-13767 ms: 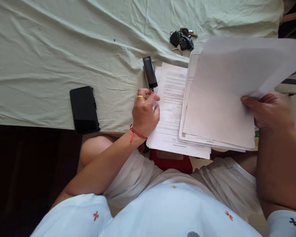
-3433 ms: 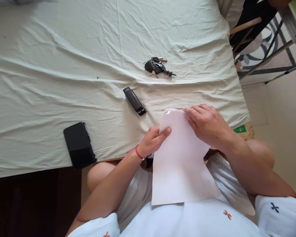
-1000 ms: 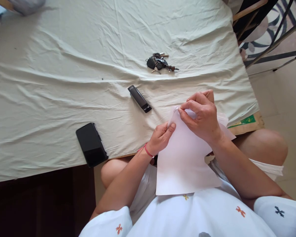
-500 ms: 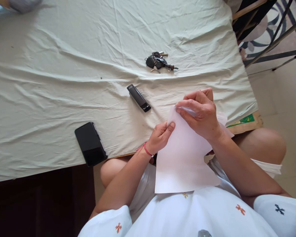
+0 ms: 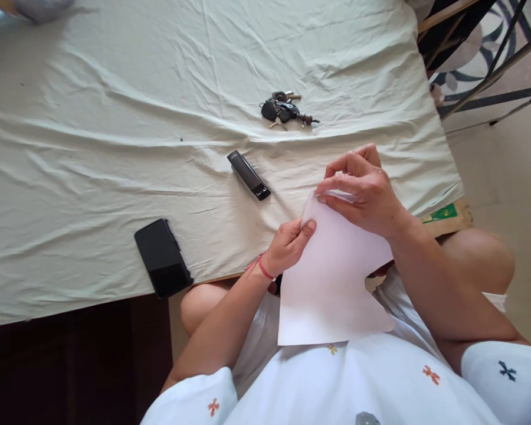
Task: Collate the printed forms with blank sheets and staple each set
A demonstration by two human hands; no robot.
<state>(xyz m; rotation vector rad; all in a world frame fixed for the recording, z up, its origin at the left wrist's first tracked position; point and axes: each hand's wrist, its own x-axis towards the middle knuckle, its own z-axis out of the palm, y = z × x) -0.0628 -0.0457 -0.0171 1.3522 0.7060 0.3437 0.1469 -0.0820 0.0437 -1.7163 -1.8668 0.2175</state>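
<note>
Soft light, dim lower-left corner

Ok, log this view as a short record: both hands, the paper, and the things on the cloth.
Left hand: gripping the paper's left edge, thumb on top
Right hand: thumb and forefinger at the paper's top corner; whether pinching, unclear
Paper: white, curved, reaching over the lap; sheet count unclear
Stapler: black, on the cloth beyond the left hand
Keys: bunched on the cloth, beyond the stapler
Phone: black, at the cloth's near edge
Cloth: pale green, wrinkled
</note>
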